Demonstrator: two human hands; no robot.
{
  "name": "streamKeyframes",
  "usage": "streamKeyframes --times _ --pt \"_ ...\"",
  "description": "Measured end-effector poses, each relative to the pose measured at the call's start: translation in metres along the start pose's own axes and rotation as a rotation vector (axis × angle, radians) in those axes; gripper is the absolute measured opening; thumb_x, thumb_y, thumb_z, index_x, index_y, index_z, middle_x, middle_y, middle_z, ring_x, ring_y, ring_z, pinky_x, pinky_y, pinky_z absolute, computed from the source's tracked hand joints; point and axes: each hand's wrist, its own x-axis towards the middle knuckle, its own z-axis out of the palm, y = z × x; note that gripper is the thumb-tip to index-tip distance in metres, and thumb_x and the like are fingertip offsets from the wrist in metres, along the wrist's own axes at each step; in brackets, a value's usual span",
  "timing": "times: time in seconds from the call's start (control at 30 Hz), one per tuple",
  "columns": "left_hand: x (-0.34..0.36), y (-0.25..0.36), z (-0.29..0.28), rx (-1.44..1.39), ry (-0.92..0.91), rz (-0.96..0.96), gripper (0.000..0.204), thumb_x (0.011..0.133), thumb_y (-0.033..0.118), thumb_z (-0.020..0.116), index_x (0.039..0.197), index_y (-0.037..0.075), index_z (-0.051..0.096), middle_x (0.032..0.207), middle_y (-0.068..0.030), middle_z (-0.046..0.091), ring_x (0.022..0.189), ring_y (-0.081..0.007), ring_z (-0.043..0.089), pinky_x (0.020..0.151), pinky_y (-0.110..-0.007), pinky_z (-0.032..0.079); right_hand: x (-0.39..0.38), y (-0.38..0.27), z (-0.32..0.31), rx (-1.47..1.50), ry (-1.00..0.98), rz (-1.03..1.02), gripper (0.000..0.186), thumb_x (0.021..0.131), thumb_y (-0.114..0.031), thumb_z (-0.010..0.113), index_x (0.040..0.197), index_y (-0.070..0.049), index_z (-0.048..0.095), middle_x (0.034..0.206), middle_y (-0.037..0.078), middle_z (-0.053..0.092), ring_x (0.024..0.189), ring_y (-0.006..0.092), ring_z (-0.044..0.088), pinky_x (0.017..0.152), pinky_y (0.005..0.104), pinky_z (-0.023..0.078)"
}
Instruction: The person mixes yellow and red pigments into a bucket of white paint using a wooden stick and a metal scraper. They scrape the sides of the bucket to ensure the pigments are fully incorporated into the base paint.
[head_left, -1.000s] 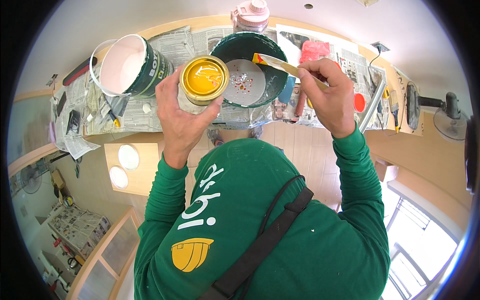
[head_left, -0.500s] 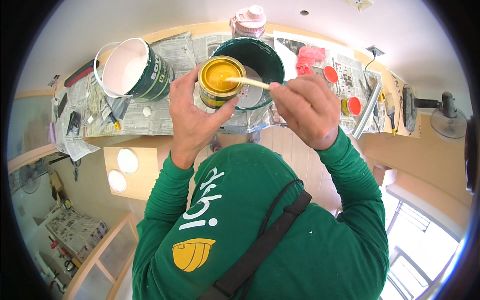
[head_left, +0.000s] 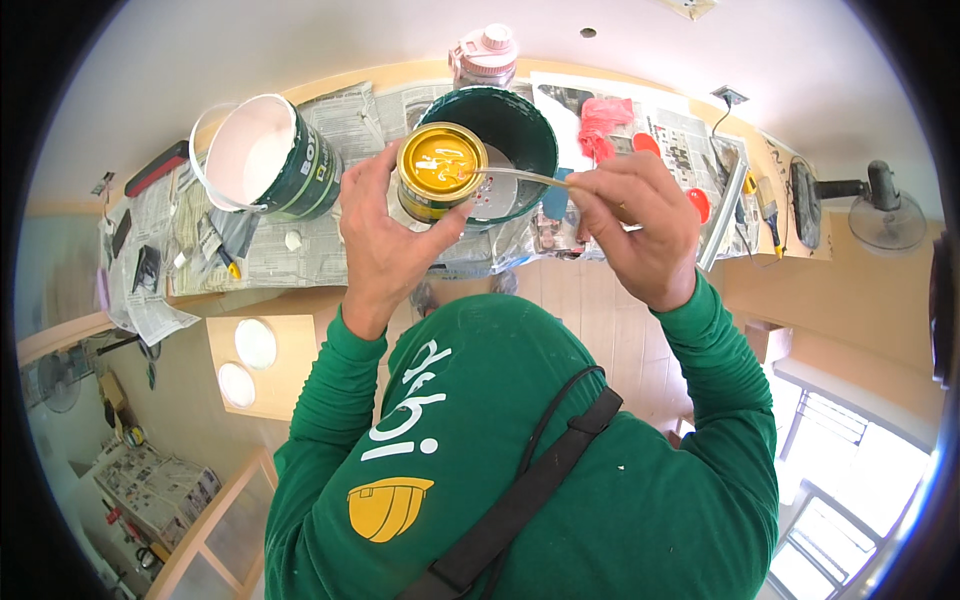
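Observation:
My left hand [head_left: 375,245] wraps around a small metal paint can [head_left: 437,165], its open top facing up with glossy yellow paint inside. Between the thumb and fingers of my right hand [head_left: 640,225] is a thin pale stirring stick [head_left: 530,177]. The stick's far end reaches the can's right side, near the rim; whether it touches the paint is hard to tell. Directly behind and under the can stands a dark green bucket [head_left: 540,140], with greyish-white liquid dotted with red and yellow specks inside. The can partly hides that bucket.
Newspaper [head_left: 280,262] covers the bench. At left stands a white-lined bucket [head_left: 268,150]. A pink-capped bottle [head_left: 486,58] is at the back. To the right are crumpled red plastic [head_left: 603,122], a red lid [head_left: 646,143], a red-topped tub [head_left: 698,205], a paintbrush [head_left: 768,215] and a fan [head_left: 888,220].
My right hand has moved right, drawing the stick's tip from the middle of the yellow paint to the can's right side. The left hand still holds the can in about the same place.

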Motion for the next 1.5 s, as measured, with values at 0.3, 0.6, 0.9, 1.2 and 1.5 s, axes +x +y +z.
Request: streamKeyframes --times 0.3,0.6,0.9,1.2,1.5 --pt "0.004 -0.012 -0.01 -0.097 -0.049 0.035 0.079 0.072 0.02 0.096 0.14 0.0 0.062 0.125 -0.0167 0.065 0.122 -0.0339 0.059 0.106 -0.046 0.049 -0.006 -0.017 0.003 0.311 0.098 0.568 0.012 0.099 -0.009 0.078 0.109 -0.002 0.078 0.094 0.005 0.07 0.081 0.0127 0.063 0.072 0.0262 0.051" --pt "-0.002 -0.033 -0.027 -0.194 -0.126 0.048 0.079 0.072 0.019 0.096 0.14 0.001 0.061 0.129 -0.0166 0.062 0.122 -0.0337 0.06 0.108 -0.045 0.049 -0.037 0.048 0.065 -0.275 0.134 0.141 0.015 0.086 -0.005 0.083 0.1 -0.007 0.078 0.092 0.008 0.071 0.086 0.031 0.07 0.072 0.0412 0.057" --pt "-0.031 -0.03 -0.023 -0.223 0.034 -0.126 0.083 0.071 0.012 0.095 0.144 -0.001 0.058 0.134 -0.0135 0.063 0.125 -0.0267 0.062 0.113 -0.04 0.046 -0.033 0.064 0.063 -0.205 0.117 0.015 0.018 0.084 -0.004 0.083 0.1 -0.008 0.077 0.093 0.008 0.07 0.089 0.0299 0.069 0.073 0.0419 0.057" --pt "-0.055 -0.01 -0.019 -0.273 0.079 -0.239 0.085 0.073 0.008 0.092 0.148 -0.003 0.054 0.137 -0.0133 0.063 0.127 -0.0241 0.061 0.114 -0.039 0.046 -0.032 0.084 0.059 -0.078 0.127 0.026 0.016 0.086 -0.003 0.082 0.1 -0.006 0.076 0.095 0.009 0.071 0.086 0.0312 0.069 0.071 0.042 0.057" --pt "-0.053 -0.018 -0.023 -0.294 0.062 -0.203 0.084 0.073 0.013 0.093 0.146 -0.004 0.055 0.135 -0.0144 0.065 0.124 -0.0243 0.064 0.112 -0.039 0.048 -0.03 0.076 0.06 -0.08 0.132 0.11 0.014 0.088 -0.001 0.081 0.101 -0.005 0.077 0.092 0.011 0.071 0.086 0.0309 0.069 0.073 0.042 0.056"
